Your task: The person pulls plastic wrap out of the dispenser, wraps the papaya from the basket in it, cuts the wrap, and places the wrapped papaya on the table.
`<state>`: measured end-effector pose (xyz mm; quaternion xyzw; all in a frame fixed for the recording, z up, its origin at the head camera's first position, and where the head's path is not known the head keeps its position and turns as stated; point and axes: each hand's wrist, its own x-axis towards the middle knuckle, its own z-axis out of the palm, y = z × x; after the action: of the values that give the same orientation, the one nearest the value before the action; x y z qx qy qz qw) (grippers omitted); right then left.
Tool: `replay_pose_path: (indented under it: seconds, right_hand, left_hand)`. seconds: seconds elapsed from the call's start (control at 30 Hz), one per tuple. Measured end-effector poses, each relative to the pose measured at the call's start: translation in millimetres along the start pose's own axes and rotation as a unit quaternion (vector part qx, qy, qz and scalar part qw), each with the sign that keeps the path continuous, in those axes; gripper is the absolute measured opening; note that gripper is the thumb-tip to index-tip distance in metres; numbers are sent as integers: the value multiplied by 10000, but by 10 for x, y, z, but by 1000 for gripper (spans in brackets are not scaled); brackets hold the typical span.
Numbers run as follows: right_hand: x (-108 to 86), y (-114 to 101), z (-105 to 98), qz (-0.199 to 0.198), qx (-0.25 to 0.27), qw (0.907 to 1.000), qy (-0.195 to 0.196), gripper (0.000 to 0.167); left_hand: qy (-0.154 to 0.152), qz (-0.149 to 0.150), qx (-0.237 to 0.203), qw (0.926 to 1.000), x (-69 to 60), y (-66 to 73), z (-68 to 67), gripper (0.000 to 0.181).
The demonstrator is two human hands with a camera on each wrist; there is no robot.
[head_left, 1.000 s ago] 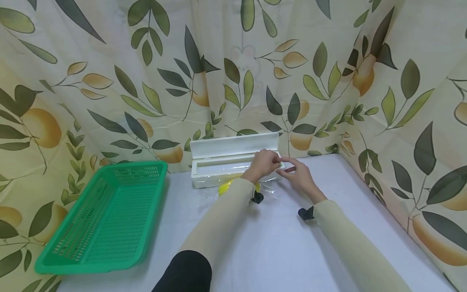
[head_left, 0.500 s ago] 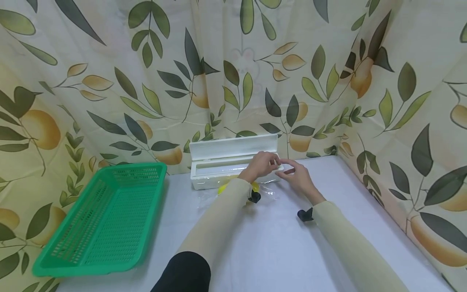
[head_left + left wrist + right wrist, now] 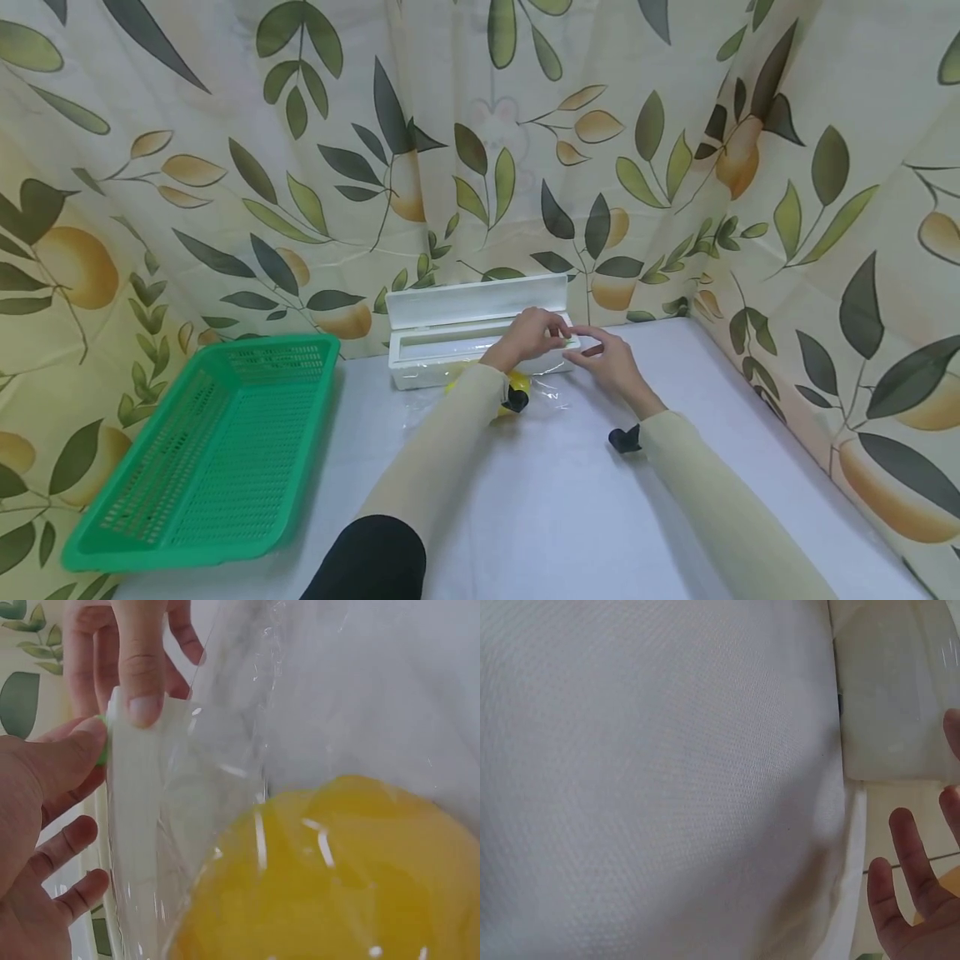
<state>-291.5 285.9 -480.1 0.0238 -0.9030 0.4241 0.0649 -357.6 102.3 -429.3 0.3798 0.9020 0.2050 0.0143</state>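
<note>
Green piece [image 3: 102, 742] newly exposed at the right end of the white box [image 3: 408, 378].
In the head view it had been hidden half a second earlier; the hands had barely been shifted, so fine work at that end was suggested. The green piece was pinched between left-hand [image 3: 531, 335] thumb and forefinger, the other fingers loosely spread; the box's end was gripped by right-hand [image 3: 617, 365] thumb and forefinger, the rest extended. Something pale was seen inside the open-lidded box, too unclear to name. Clear film [image 3: 202, 750] was draped down its front and over a yellow thing [image 3: 337, 885]; whether that was enclosed could not be told. A green basket [image 3: 172, 557] was placed to the left.
</note>
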Motion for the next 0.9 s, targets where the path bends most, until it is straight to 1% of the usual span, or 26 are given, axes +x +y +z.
replay_pose_path:
  seconds: [0.1, 0.2, 0.4, 0.5, 0.6, 0.77, 0.9]
  right_hand:
    - [10, -23, 48, -43, 8, 10000, -11, 57]
    - [26, -37, 81, -30, -15, 10000, -36, 57]
    - [24, 4, 32, 256, -41, 9996, -77, 62]
    - [27, 21, 13, 311, -61, 9994, -101, 64]
    - [34, 20, 13, 332, -77, 9993, -143, 65]
    - [39, 11, 23, 410, -120, 9989, -204, 66]
    - [33, 0, 14, 404, -143, 9989, -207, 65]
  left_hand:
    - [-8, -25, -29, 10000, -59, -57, -28, 13]
    - [-30, -57, -107, 9999, -139, -140, -91, 11]
    - [-10, -25, -316, 9995, -337, -358, -205, 8]
    - [39, -124, -532, 9985, -469, -459, -250, 7]
    - [77, -325, -677, 9971, -618, -562, -300, 7]
    - [211, -602, -635, 9959, -880, -730, -417, 8]
    - [362, -727, -470, 9956, -1087, -846, -533, 7]
